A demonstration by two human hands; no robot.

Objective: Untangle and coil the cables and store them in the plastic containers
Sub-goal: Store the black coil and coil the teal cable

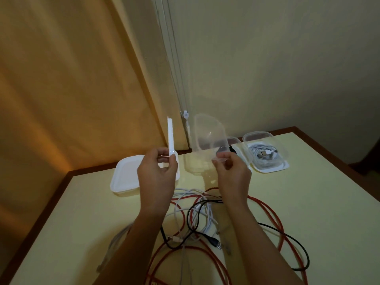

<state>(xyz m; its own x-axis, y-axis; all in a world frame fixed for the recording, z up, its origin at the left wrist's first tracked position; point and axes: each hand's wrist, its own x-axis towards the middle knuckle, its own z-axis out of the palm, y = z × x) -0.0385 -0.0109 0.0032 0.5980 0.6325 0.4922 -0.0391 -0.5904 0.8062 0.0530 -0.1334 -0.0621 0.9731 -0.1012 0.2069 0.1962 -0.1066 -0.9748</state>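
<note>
My left hand grips a white lid, held upright and edge-on above the table. My right hand pinches the rim of an empty clear plastic container, tilted up in the air. Below both hands lies a tangle of cables: a red cable, a black cable and a white cable crossing one another. A grey cable trails towards the left front edge.
A closed white-lidded container sits on the yellowish table at the left. At the back right an open container holds a coiled white cable; another container with something dark stands beside it. Walls and a curtain lie behind.
</note>
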